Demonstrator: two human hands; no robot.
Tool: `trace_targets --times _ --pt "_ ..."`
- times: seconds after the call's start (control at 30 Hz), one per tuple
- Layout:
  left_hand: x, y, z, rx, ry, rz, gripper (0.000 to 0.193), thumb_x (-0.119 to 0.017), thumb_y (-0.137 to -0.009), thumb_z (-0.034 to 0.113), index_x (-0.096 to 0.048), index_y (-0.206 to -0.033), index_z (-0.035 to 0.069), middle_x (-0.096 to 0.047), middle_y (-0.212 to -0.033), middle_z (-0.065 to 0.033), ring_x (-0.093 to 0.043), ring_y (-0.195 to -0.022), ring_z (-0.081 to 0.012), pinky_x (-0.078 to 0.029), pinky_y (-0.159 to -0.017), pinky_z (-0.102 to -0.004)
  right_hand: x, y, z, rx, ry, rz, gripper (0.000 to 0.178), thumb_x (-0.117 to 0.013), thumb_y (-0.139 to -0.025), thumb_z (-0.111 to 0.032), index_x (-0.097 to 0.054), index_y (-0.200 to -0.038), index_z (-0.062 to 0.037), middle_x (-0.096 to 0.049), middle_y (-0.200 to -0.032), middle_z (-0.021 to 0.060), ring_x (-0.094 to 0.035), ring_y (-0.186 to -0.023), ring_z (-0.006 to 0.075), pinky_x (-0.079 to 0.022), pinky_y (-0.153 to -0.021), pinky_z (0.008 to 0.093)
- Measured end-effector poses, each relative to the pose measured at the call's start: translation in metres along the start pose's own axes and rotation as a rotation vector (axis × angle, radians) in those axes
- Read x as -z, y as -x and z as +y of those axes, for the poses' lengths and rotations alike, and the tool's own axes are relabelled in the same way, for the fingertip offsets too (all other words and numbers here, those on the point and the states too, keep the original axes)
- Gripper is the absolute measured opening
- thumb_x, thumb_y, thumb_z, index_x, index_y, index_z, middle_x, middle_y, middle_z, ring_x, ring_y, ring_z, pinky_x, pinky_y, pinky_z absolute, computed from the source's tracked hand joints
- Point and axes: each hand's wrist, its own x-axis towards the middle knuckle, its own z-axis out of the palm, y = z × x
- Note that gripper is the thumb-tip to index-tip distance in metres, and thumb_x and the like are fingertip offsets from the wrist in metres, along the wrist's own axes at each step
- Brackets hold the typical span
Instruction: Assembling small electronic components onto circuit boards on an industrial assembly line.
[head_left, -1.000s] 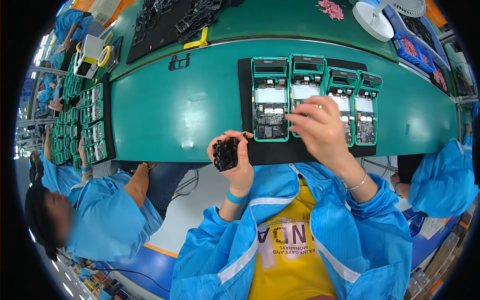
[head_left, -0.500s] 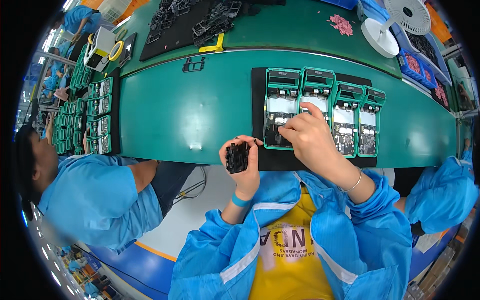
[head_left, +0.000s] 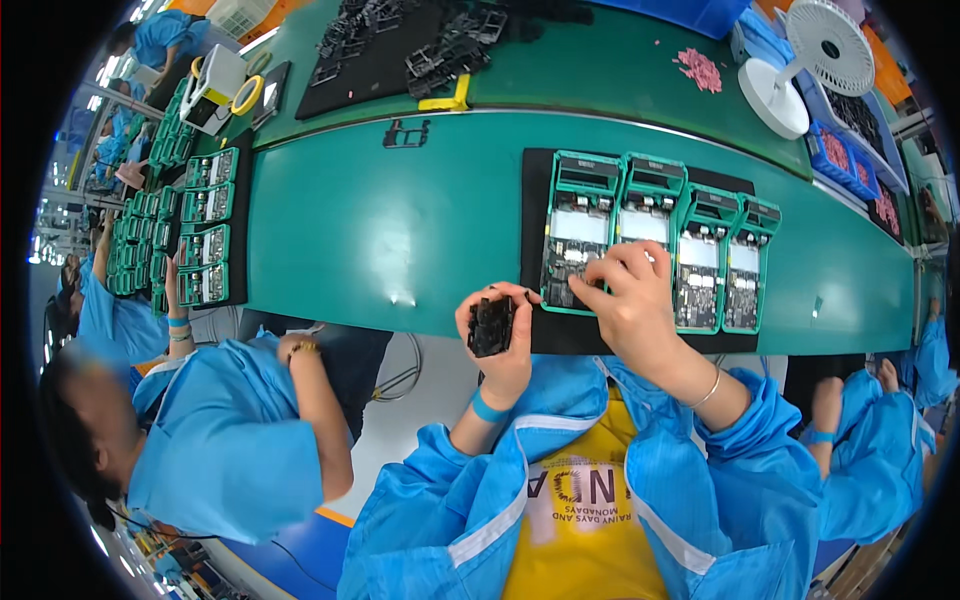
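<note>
My left hand (head_left: 508,350) is closed around a stack of black plastic frames (head_left: 490,327), held near the table's front edge. Its fingertips come close to the leftmost of several green-framed devices (head_left: 548,240) with exposed circuit boards. Over that device's lower half is my right hand (head_left: 632,305), palm down with bent, parted fingers. Its thumb touches the dark lower part of the board, and nothing shows between the fingers. The neighbouring devices (head_left: 698,285) have lighter boards there. All of them lie on a black mat (head_left: 535,180).
A lone black frame (head_left: 407,133) lies farther back on the green table (head_left: 380,230). Behind it are piles of black frames (head_left: 455,50), a yellow block (head_left: 447,97), pink pieces (head_left: 698,70) and a white fan (head_left: 775,95). More green devices (head_left: 205,265) stand left, beside a co-worker (head_left: 225,420).
The fingers of my right hand have curled down toward the leftmost device. My left hand still holds its stack. The whole view has shifted slightly, and the co-worker at left has moved.
</note>
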Motion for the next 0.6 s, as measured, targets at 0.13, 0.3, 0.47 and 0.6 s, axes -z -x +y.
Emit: trace_targets --times 0.13,0.3,0.47,0.6 --pt "0.000 0.001 0.001 0.014 0.001 -0.002 0.040 -0.056 -0.088 -0.011 -0.039 -0.119 0.006 -0.055 -0.107 -0.0144 -0.059 -0.090 -0.0232 -0.051 -0.084 -0.0377 -0.002 0.002 0.000 0.041 0.028 -0.010 0.025 -0.067 -0.064 -0.003 -0.072 -0.087 -0.0106 -0.061 -0.089 0.0027 -0.058 -0.096 0.0235 -0.037 -0.098 0.0514" --pt "0.003 -0.001 0.004 0.021 0.040 0.002 0.039 -0.056 -0.088 -0.012 -0.039 -0.118 0.006 -0.056 -0.107 -0.0159 -0.059 -0.090 -0.0235 -0.050 -0.082 -0.0361 0.016 -0.057 0.021 0.210 -0.131 -0.041 0.032 -0.067 -0.070 -0.001 -0.069 -0.102 -0.0056 -0.065 -0.093 0.0076 -0.060 -0.093 0.0279 -0.050 -0.081 0.0402" --pt "0.006 -0.003 0.006 0.045 0.140 0.014 0.041 -0.053 -0.089 -0.013 -0.038 -0.120 0.008 -0.057 -0.107 -0.0172 -0.057 -0.086 -0.0219 -0.050 -0.079 -0.0357 -0.026 -0.191 0.067 0.329 -0.120 -0.060 0.024 -0.064 -0.077 -0.002 -0.067 -0.101 -0.0009 -0.068 -0.100 0.0136 -0.063 -0.096 0.0312 -0.052 -0.081 0.0406" --pt "0.000 -0.002 0.012 0.136 0.176 0.065 0.042 -0.053 -0.088 -0.014 -0.038 -0.120 0.008 -0.055 -0.101 -0.0149 -0.057 -0.084 -0.0208 -0.049 -0.077 -0.0342 -0.086 -0.271 0.100 0.257 -0.062 -0.117 0.022 -0.066 -0.083 -0.012 -0.068 -0.102 -0.0028 -0.068 -0.101 0.0127 -0.063 -0.097 0.0311 -0.052 -0.082 0.0408"
